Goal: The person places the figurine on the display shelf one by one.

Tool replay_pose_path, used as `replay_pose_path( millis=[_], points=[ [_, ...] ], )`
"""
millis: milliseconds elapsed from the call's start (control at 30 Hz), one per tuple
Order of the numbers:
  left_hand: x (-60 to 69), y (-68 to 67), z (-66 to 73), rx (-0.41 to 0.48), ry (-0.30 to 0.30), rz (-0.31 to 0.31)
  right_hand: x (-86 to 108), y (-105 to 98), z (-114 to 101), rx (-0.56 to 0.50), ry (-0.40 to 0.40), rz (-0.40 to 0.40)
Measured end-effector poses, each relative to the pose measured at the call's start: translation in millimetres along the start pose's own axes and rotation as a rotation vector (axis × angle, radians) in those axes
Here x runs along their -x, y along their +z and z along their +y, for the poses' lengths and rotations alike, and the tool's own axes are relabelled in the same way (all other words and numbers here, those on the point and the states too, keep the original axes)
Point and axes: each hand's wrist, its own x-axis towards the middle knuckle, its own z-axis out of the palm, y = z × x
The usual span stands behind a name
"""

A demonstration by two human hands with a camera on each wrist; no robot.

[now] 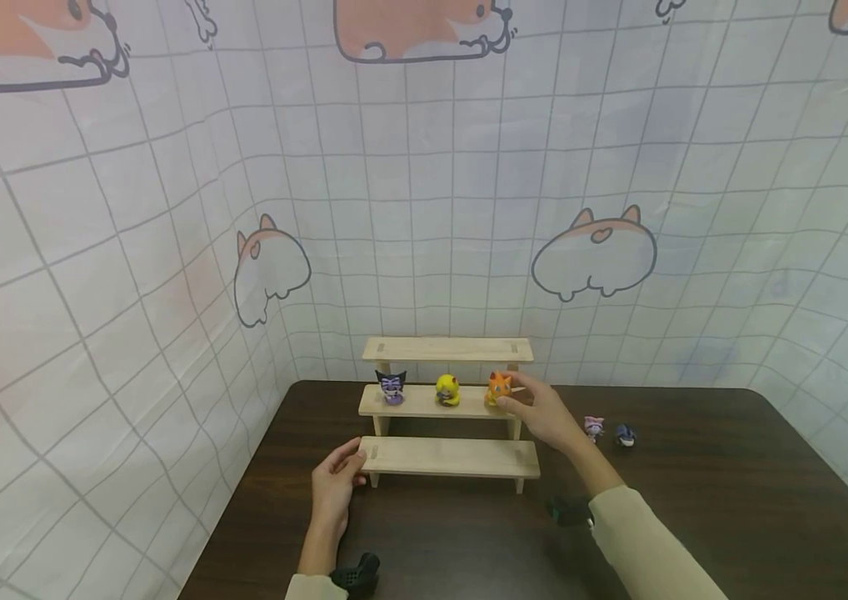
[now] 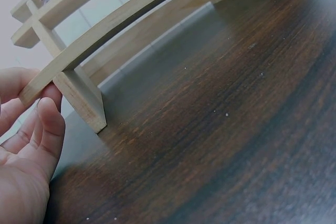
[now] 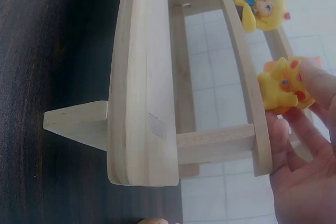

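Observation:
A three-step wooden display stand stands on the dark table. My left hand holds the left end of its lowest step, with fingers above and below the board in the left wrist view. At the right end of the middle step, my right hand pinches an orange and yellow figurine between thumb and fingers. The figurine's base is at the board in the right wrist view. A yellow-hooded figurine sits mid-step, and a purple figurine with black pointed ears sits at the left.
To the right of the stand, a pink and white figurine and a dark blue one are on the table. Behind the table hangs a white gridded cloth with cartoon corgis, which also runs along both sides.

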Motion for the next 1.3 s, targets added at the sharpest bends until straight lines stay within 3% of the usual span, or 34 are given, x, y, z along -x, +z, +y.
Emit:
replay_pose_path(
  millis=[500,700,867,1100,1300],
  points=[
    [-0.4,0.4,-3.6,-0.002,0.014,0.01,9.5,-3,14,-0.071,-0.028,0.05],
    [-0.2,0.5,-2.8,-0.005,0.015,0.011,28.1,-12,20,-0.067,-0.014,0.128],
    [-0.7,0.4,-4.4,-0.006,0.018,0.014,47.0,-22,31,-0.159,0.01,0.156],
    [-0.5,-0.1,-5.5,-0.001,0.026,0.011,76.6,-41,53,-0.074,0.059,0.286],
    [-0.6,0.4,-3.7,-0.006,0.023,0.013,95.3,-60,75,-0.22,0.171,0.391]
  ],
)
